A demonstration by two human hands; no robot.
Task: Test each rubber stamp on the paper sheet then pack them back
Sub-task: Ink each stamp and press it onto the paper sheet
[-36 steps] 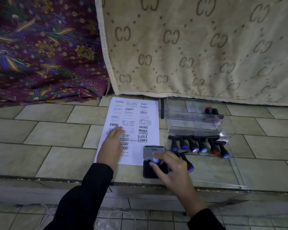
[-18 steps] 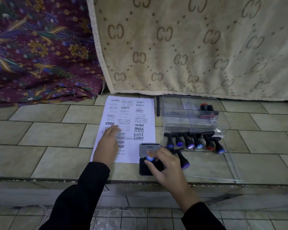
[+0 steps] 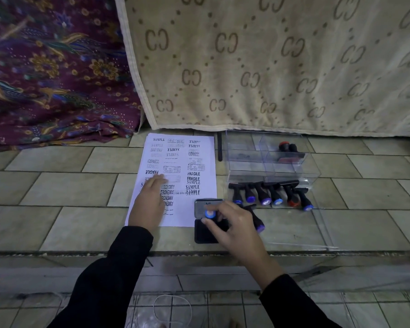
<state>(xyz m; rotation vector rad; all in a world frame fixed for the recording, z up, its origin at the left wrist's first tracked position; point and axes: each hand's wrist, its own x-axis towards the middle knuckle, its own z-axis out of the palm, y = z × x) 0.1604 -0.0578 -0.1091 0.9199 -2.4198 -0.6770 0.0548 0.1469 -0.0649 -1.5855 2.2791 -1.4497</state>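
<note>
**Head view.** The rubber stamp (image 3: 210, 214) under test stands on the open ink pad (image 3: 204, 236), which lies at the 5 o'clock corner of the paper sheet (image 3: 205, 159).

- **Handling:** The stamp is judged light and rigid, with a slim dark handle ending in a blue cap. It is best pinched on the handle just below the cap and pressed straight down. The inked rubber face would likely smear if dragged.
- **Right hand:** The right hand (image 3: 234, 226) pinches the handle between thumb and fingertips, with the other fingers loosely bent.
- **Left hand:** The left hand (image 3: 149, 204) lies flat with straight fingers on the sheet's 8 o'clock area. It pins down paper that is thin and easily shifted.
- **Other stamps:** The row of stamps (image 3: 268, 194) lies at 2 o'clock of the pad. A lone stamp (image 3: 256, 218) lies just beside the right hand.
- **Storage:** The clear box (image 3: 246, 166) stands at 12 o'clock of the row and holds a red-capped stamp (image 3: 285, 147).
</note>
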